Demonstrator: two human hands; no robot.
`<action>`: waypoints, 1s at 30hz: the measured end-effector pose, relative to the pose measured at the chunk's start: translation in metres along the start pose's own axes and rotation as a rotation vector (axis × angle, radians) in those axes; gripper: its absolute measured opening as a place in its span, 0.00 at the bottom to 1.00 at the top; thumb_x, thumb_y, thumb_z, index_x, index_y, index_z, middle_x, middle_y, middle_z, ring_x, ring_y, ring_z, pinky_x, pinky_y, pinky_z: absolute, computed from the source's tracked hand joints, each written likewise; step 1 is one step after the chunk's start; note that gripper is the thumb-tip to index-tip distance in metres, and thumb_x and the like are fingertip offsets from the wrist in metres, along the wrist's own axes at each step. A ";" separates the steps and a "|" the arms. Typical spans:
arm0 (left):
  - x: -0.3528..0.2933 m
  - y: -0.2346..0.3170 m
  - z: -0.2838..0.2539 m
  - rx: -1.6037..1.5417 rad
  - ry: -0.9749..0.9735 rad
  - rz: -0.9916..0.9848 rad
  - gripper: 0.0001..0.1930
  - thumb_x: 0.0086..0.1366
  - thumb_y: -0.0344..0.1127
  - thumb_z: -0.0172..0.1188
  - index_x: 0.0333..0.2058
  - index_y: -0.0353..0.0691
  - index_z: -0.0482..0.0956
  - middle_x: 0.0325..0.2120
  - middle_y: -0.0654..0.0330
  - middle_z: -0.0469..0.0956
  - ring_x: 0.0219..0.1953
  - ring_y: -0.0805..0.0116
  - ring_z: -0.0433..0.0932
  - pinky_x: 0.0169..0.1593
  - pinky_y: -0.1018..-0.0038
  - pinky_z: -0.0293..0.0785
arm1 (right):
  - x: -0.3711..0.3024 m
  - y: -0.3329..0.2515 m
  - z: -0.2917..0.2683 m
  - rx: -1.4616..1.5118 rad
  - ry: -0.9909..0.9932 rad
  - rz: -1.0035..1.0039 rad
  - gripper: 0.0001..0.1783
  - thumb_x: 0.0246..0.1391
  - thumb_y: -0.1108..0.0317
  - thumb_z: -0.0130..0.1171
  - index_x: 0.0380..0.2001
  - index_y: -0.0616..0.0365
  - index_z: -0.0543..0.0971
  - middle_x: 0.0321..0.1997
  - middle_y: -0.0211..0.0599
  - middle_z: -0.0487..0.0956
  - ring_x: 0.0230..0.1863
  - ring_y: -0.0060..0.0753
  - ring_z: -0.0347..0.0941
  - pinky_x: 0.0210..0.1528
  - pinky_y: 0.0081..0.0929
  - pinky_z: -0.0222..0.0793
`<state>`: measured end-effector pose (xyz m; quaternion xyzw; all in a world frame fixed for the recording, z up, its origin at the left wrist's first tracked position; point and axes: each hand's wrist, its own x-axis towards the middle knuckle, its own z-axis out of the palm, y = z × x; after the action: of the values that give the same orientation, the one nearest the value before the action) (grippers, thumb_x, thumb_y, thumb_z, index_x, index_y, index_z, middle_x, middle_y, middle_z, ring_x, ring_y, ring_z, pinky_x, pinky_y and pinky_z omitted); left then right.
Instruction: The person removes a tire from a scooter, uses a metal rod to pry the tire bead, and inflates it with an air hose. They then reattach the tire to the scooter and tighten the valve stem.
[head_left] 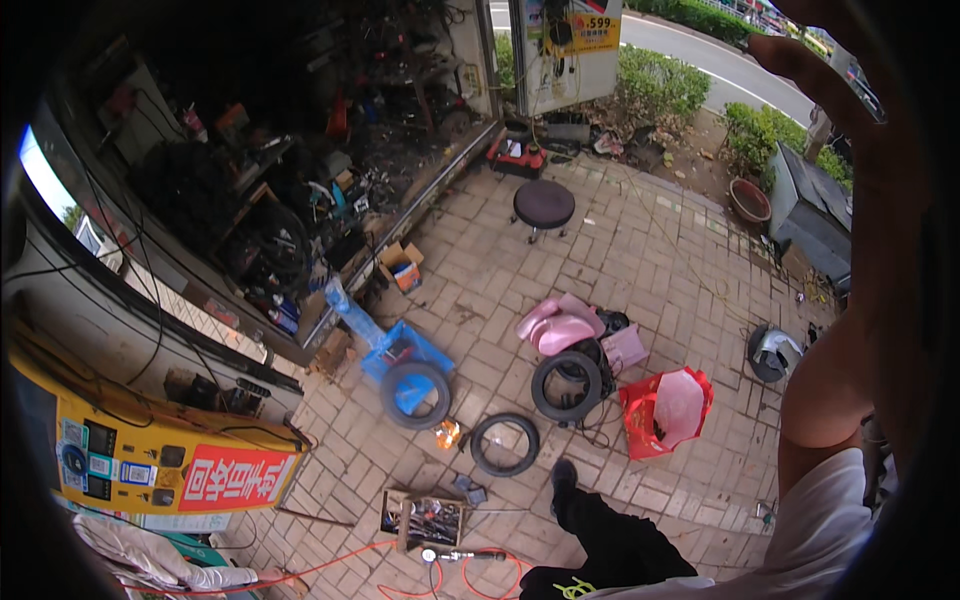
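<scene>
My right arm is raised along the right side, bare below a white sleeve (830, 505). My right hand (890, 110) is high at the upper right, close to the camera and partly cut off. Its visible fingers are apart, with nothing seen between them. My left hand does not show. On the paving lie a black tyre (481, 448) and a tyre (537, 386) leaning on pink panels (560, 326). Another tyre (388, 400) rests against a blue plastic-wrapped item (432, 348). My dark-trousered leg (620, 540) stands beside an open toolbox (457, 522) of tools.
A red bag (638, 425) stands right of the tyres, with a grey helmet (775, 353) beyond. An inflator gauge (460, 555) lies on an orange hose (385, 590). Farther off is a round stool (543, 205). A yellow cabinet (130, 430) borders the left; a pale-sleeved arm (150, 555) is below it.
</scene>
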<state>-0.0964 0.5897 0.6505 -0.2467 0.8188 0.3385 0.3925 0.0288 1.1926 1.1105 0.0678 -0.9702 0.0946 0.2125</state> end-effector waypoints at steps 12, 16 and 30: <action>0.063 0.431 0.170 0.200 -0.307 0.405 0.11 0.65 0.38 0.56 0.40 0.39 0.78 0.21 0.66 0.73 0.16 0.79 0.66 0.19 0.79 0.61 | 0.078 0.221 -0.063 -0.249 0.186 0.295 0.49 0.49 0.37 0.59 0.61 0.69 0.64 0.61 0.55 0.70 0.61 0.47 0.69 0.64 0.47 0.61; 0.146 0.496 0.199 0.181 -0.328 0.306 0.11 0.65 0.39 0.57 0.40 0.39 0.78 0.22 0.66 0.74 0.18 0.80 0.68 0.21 0.79 0.62 | 0.173 0.312 -0.005 -0.266 0.109 0.255 0.47 0.49 0.40 0.61 0.60 0.69 0.66 0.61 0.54 0.71 0.61 0.48 0.69 0.64 0.47 0.61; 0.284 0.827 0.199 -0.166 -0.297 0.403 0.10 0.67 0.35 0.57 0.43 0.38 0.77 0.23 0.63 0.75 0.20 0.76 0.70 0.23 0.79 0.68 | 0.487 0.608 0.118 0.001 0.274 0.177 0.40 0.49 0.48 0.66 0.57 0.67 0.71 0.60 0.51 0.73 0.62 0.50 0.68 0.65 0.45 0.59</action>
<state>-0.7176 1.2357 0.6270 -0.0578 0.7545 0.5081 0.4115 -0.5613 1.7148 1.1179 -0.0315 -0.9343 0.1217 0.3336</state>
